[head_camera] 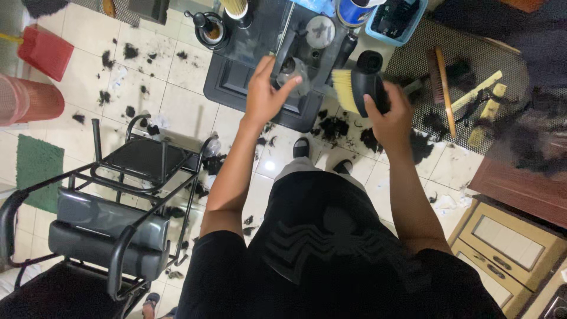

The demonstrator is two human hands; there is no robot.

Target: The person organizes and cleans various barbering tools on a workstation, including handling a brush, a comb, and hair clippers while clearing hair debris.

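Your right hand (387, 112) holds a black-handled brush (360, 85). Its long axis runs roughly side to side across the view, the pale yellow bristles (344, 90) fanned out toward your left hand, the rounded black top end pointing up and away from you. Right grip: fingers wrapped shut around the handle, thumb laid along the near side, bristles sticking clear of the fist on the left.

Your left hand (266, 88) is just across from the bristles, near them but not touching. Left grip: fingers curled around a small clear rounded piece (293, 74), thumb over the front of it; what exactly it is cannot be told. That piece sits just left of the bristle tips.

Both hands hover over the near edge of a dark desk (236, 77) with a glass top. Beyond the grips, on the desk: a round dark container (211, 29), a blue can (353, 12), a blue tray (394, 20).

Below the hands, tiled floor (177, 100) strewn with black hair clippings (333, 127). Left of your left arm, a black metal-framed chair (112, 201). Right of the right grip, a wooden brush (440, 82) on a mat.
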